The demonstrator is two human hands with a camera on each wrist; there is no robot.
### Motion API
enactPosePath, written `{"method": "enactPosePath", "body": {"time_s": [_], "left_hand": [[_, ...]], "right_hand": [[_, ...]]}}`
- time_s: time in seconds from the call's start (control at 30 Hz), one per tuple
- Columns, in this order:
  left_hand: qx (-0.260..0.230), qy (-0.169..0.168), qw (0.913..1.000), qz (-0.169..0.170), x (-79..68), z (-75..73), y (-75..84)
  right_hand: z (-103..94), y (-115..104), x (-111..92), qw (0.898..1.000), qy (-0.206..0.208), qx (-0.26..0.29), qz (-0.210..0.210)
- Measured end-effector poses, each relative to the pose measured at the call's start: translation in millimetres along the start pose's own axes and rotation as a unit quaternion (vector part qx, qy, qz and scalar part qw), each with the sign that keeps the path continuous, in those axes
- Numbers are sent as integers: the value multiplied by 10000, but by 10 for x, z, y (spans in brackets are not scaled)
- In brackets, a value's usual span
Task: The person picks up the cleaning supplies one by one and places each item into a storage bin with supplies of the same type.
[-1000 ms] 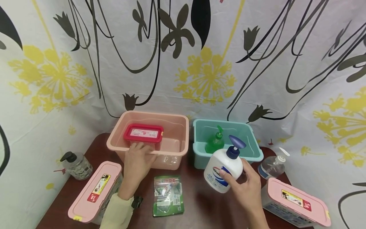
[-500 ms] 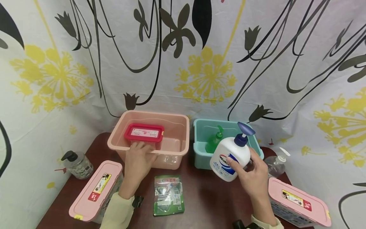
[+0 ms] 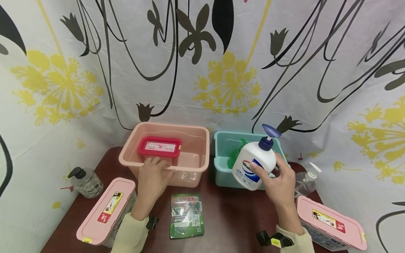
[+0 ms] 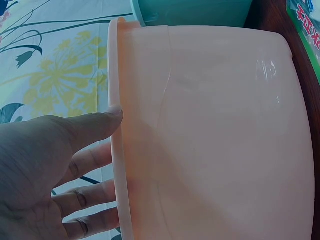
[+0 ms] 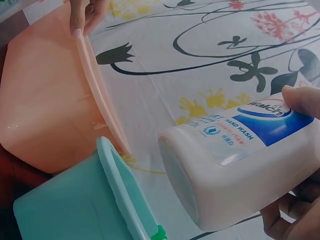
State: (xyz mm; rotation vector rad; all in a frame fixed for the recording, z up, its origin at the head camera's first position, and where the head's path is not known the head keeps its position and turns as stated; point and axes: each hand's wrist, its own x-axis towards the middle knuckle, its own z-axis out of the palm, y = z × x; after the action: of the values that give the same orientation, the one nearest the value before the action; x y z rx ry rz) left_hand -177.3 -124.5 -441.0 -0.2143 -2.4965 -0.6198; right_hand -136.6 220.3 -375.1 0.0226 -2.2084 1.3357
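Note:
My right hand [image 3: 280, 181] grips a white hand wash bottle [image 3: 253, 165] with a dark blue pump top, thumb on its label side. It tilts in the air over the front edge of the teal bin [image 3: 221, 177]. Partly hidden behind it, a green pump bottle [image 3: 233, 158] stands in that bin. My left hand [image 3: 155, 179] pinches the front rim of the peach bin [image 3: 190, 131], thumb outside and fingers inside, as the left wrist view shows. A box with a red lid [image 3: 159, 147] sits inside the peach bin.
On the dark table [image 3: 227, 225] lies a green pouch [image 3: 186, 216]. A black-pump bottle [image 3: 87, 182] and a pink-lidded box [image 3: 107, 211] stand at left. A clear pump bottle [image 3: 305, 182] and another pink-lidded box [image 3: 330, 223] stand at right. A patterned cloth [image 3: 227, 88] hangs behind.
My right hand has carried the hand wash bottle up, away and slightly right, from in front of the teal bin to over its edge. The left hand keeps its place on the peach bin.

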Motion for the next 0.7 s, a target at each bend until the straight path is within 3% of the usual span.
{"method": "enactPosePath", "body": {"time_s": [0.13,0.37,0.7], "left_hand": [[-32,-5,10000,-15,1,-5,1],[-23,-35,10000,-64,-1,2,6],[13,-41,10000,-73,7,10,-1]], "right_hand": [[29,-52,56,10000,49,-19,35],[101,98,161,9997,246,5,-43],[231,173,296,9989,223,341,-241]]}}
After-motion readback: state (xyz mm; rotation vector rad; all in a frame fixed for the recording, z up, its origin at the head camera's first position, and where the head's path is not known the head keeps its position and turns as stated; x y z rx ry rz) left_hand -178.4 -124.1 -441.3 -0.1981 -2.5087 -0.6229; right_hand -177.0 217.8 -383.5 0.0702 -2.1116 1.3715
